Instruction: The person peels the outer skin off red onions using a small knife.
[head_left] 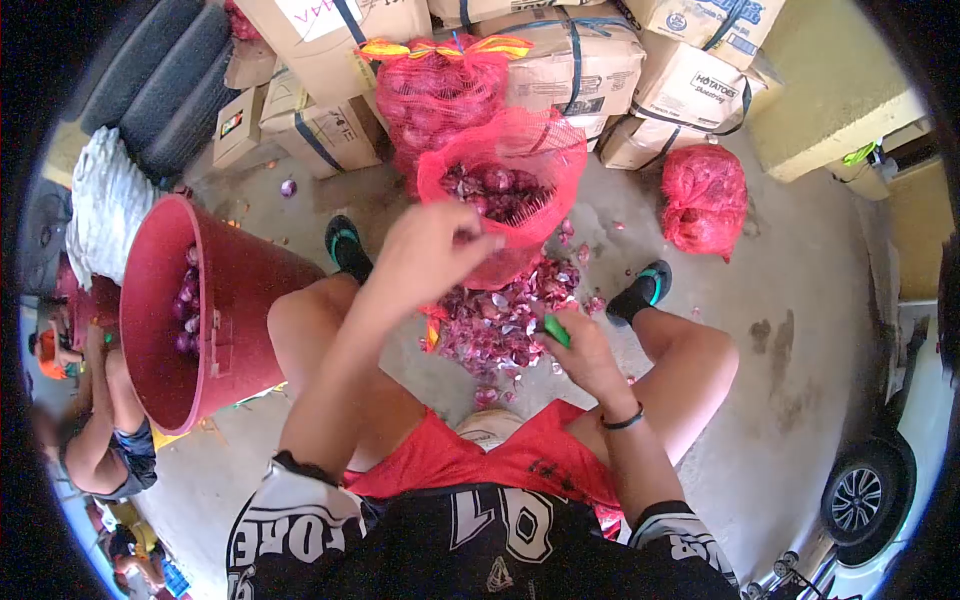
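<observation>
My left hand is raised at the near rim of an open red mesh bag with red onions inside. Its fingers are bent and blurred, and I cannot make out whether anything is between them. Lower and to the right, my right hand is wrapped round a green handle; whatever the handle belongs to is hard to make out. Between my feet, a heap of onion skins lies on the floor, just left of my right hand.
A large red tub with onions stands at the left. Behind the open bag are a full mesh bag and cardboard boxes. Another red bag lies right. People sit at far left; a car wheel shows lower right.
</observation>
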`<control>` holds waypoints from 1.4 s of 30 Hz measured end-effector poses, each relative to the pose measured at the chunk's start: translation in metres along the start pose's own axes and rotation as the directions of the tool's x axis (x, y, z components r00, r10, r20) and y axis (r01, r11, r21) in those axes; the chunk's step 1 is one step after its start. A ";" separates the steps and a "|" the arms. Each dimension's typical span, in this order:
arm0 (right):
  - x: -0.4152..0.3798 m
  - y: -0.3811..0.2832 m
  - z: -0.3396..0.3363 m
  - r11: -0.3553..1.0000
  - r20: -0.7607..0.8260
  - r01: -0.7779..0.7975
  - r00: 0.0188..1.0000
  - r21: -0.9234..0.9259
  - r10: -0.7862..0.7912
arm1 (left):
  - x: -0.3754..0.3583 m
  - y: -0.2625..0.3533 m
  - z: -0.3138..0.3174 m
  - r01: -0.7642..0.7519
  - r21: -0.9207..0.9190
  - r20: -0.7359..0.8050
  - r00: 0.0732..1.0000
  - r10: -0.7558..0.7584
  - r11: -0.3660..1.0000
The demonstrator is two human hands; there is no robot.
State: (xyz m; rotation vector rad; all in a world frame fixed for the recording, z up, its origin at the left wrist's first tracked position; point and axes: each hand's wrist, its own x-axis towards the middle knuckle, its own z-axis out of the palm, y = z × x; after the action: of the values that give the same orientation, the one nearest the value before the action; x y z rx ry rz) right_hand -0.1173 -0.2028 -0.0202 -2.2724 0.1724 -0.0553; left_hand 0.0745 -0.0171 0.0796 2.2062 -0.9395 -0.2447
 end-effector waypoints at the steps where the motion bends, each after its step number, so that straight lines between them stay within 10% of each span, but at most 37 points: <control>1: 0.002 -0.012 -0.001 0.997 0.089 -0.075 0.993 0.012 0.074 | 0.021 0.001 -0.007 -0.042 0.079 -0.030 0.999 0.045 0.996; 5: 0.009 -0.011 0.009 0.986 0.248 -0.168 0.956 0.012 0.160 | 0.096 -0.058 0.033 -0.202 0.343 0.085 0.979 0.184 0.917; 10: 0.012 -0.005 0.011 0.997 0.266 -0.035 0.963 -0.073 0.053 | 0.168 -0.129 0.113 0.028 0.457 0.309 0.932 -0.189 0.889; 17: 0.009 0.000 0.007 0.994 0.261 -0.084 0.960 -0.071 0.099 | 0.161 -0.147 0.138 0.110 0.436 0.149 0.970 -0.192 0.893; 20: 0.006 -0.008 0.002 0.993 0.180 -0.111 0.977 -0.038 0.116 | 0.149 -0.105 0.087 0.186 -0.094 0.154 0.973 -0.170 0.978; 21: 0.006 -0.009 0.001 0.992 0.150 -0.126 0.980 -0.020 0.128 | 0.139 -0.103 0.080 0.308 -0.540 0.211 0.950 -0.229 0.783; 24: 0.005 -0.008 -0.002 0.999 0.048 -0.017 0.999 0.052 0.014 | 0.084 -0.056 0.033 0.263 -0.900 0.237 0.964 -0.116 0.348; 29: 0.011 -0.021 -0.006 0.983 -0.070 0.060 0.996 0.171 -0.049 | 0.007 -0.026 0.014 0.183 -0.975 0.185 0.983 -0.004 -0.123; 42: -0.001 -0.089 -0.003 0.953 -0.246 0.058 0.969 0.297 0.017 | -0.063 -0.007 0.070 0.075 -0.991 0.061 0.989 -0.131 0.109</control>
State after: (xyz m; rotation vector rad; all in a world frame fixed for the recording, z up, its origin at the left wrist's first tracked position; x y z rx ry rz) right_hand -0.1094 -0.1483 0.0494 -1.9549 0.2522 -0.3531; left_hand 0.0032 -0.0082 0.0176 0.9031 -0.2992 -0.6758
